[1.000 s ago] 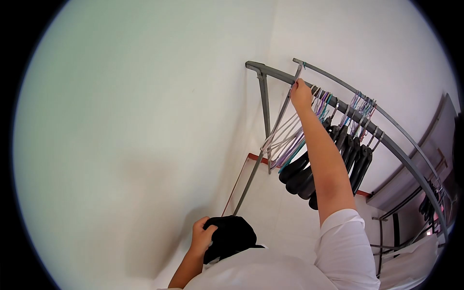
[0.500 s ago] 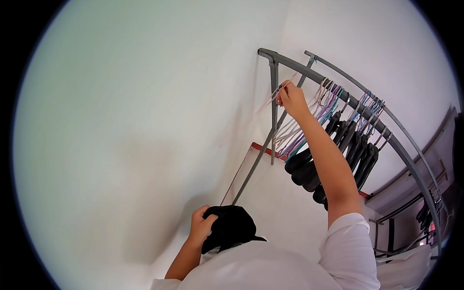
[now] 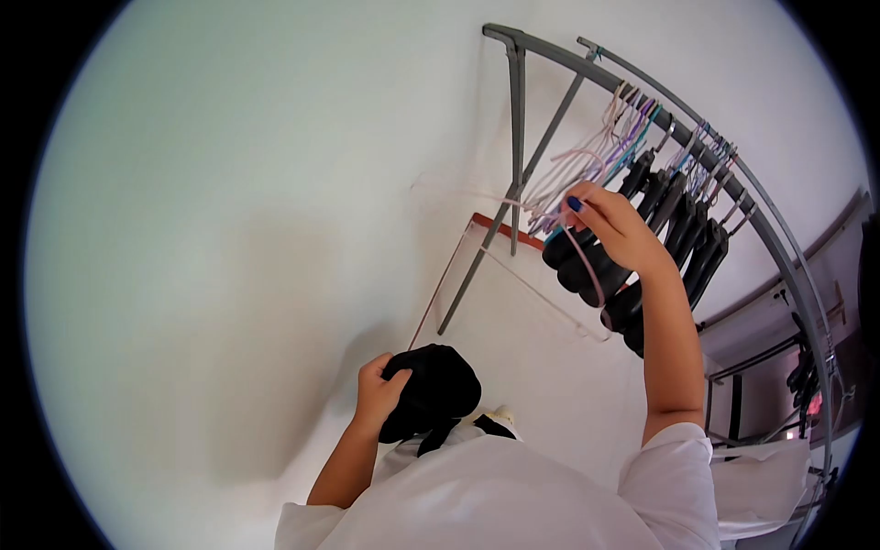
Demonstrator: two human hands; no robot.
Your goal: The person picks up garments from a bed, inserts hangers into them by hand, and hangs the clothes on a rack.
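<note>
Item held at lower centre of the frame: a black cloth, bunched and folded, gripped at its left edge by the left hand, whose fingers are curled closed with the thumb over the fabric. The right hand, right of centre, is partly closed, the fingers bent in a light pinch on a thin pink hanger; the hanger is blurred, so its exact tilt and the placing of each fingertip cannot be certified. Status as found: the pink hanger is off the rail and in hand; the black cloth is in hand but not on the hanger, the two being well apart. Neither is hung on the rack, and the cloth is not spread out. Along the rail, from upper centre to the right of the frame, thin coloured hangers hang beside a group of thick black hangers, with no garment seen on either group. A white cloth lies at lower right, clear of both hands. Overall progress is judged early: both pieces are picked up, none joined.
</note>
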